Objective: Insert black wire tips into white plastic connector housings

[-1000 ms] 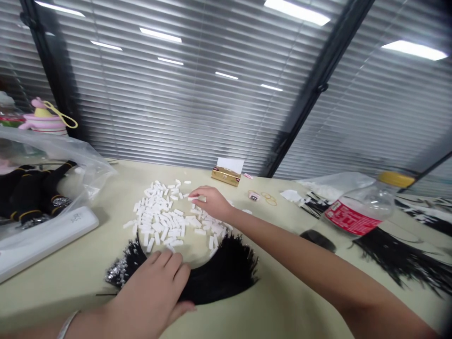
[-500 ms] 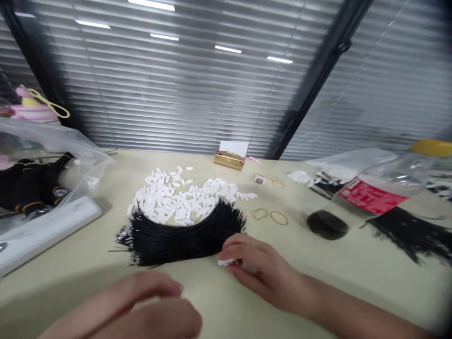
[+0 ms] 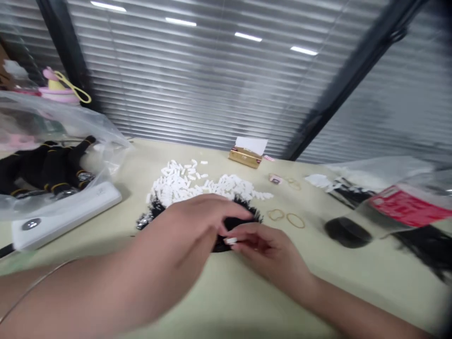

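Observation:
My right hand point(image 3: 271, 252) pinches a small white plastic piece point(image 3: 231, 240) between thumb and fingertips. My left hand point(image 3: 197, 216) reaches across a bundle of black wires point(image 3: 243, 219) and hides most of it. Its forefinger stretches out over the wires, apart from the thumb, whose tip is close beside the right fingertips. Motion blurs this hand, and no held thing shows in it. Just behind the bundle spreads a pile of similar white pieces point(image 3: 183, 183).
At left lie a white power bank-like block point(image 3: 70, 214) and a clear bag point(image 3: 113, 141) with black wire bundles. Rubber bands point(image 3: 295, 220) and a gold box point(image 3: 245, 157) are farther back. A bottle of dark liquid point(image 3: 348, 231) is at right, by more black wires point(image 3: 423, 245).
My left hand has moved up and right, from the near table edge to over the wire bundle beside my right hand. My right hand still holds the white piece. The view has shifted.

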The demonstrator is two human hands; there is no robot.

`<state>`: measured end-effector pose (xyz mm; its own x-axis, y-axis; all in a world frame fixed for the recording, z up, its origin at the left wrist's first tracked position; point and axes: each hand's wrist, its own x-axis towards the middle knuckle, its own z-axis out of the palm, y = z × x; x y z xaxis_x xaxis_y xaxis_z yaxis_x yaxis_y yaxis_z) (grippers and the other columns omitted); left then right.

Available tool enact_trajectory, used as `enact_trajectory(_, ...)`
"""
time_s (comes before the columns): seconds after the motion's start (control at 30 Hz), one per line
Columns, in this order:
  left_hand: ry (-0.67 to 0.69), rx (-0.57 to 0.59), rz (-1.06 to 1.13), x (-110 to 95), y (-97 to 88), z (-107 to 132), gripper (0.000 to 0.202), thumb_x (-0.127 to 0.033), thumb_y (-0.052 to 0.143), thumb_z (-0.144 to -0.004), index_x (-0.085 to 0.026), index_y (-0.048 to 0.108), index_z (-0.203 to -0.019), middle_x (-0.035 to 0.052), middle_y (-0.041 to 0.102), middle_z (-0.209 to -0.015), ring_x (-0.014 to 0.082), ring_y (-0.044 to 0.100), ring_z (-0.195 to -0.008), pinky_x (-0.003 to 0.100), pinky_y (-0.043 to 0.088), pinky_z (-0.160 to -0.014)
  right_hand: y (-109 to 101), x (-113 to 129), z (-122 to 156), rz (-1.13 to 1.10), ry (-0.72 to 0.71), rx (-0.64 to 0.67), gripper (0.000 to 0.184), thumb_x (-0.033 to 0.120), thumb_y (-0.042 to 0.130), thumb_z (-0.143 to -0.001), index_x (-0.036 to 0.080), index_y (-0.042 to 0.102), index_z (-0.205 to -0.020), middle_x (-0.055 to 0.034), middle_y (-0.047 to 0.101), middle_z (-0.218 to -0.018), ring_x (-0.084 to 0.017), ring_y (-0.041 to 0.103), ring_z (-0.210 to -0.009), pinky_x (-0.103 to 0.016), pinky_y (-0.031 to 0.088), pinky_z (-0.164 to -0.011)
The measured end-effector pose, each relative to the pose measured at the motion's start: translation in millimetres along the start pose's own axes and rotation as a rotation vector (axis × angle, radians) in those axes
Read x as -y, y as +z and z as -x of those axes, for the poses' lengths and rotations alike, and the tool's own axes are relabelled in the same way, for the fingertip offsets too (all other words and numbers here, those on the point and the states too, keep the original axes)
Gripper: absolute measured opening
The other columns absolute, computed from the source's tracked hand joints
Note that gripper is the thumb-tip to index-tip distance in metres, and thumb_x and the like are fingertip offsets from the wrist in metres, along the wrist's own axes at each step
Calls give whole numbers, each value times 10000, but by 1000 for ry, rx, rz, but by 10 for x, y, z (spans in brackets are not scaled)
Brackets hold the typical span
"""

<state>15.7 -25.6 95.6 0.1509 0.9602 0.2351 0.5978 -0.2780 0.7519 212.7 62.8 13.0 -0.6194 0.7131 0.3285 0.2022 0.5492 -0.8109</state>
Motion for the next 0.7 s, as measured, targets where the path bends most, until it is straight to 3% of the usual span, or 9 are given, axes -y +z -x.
enact_trajectory(0.13,-276,120,422,262,300,-68,288,-278,543,-735,-191,540,-1010,28,599,-893,129,570,-718,245,484,-592,80,74,-50,-36,-8,-3,135,293,621,-799,164,586,-818,-33,656,-733,-118,644,-652,-200,528,-550)
enact_trajectory(0.23,-371,104,720,402,484,12,226,-272,581,-740,-170,531,-936,-20,575,-712,100,542,-627,226,479,-571,101,126,-21,-35,-76,13,97,247,633,-789,166,585,-771,-13,637,-700,-91,606,-623,-177,485,-526)
enact_trajectory(0.47,-491,124,772,299,658,-6,153,-286,664,-706,-140,625,-730,-23,564,-648,82,475,-619,218,416,-608,98,159,145,123,-281,-23,140,72,538,-757,187,489,-694,22,489,-655,-71,474,-594,-171,382,-518)
enact_trajectory(0.57,-464,102,752,293,687,7,151,-278,647,-725,-136,650,-675,-16,559,-646,83,464,-635,223,391,-632,40,159,155,120,-317,39,122,123,544,-793,194,454,-754,23,492,-692,-67,476,-610,-161,398,-532)
enact_trajectory(0.7,-391,117,737,315,703,106,112,-258,617,-758,-154,656,-774,10,604,-804,94,510,-695,233,428,-652,-132,88,78,137,-358,103,103,248,547,-856,190,469,-822,3,527,-728,-83,497,-654,-186,443,-584)
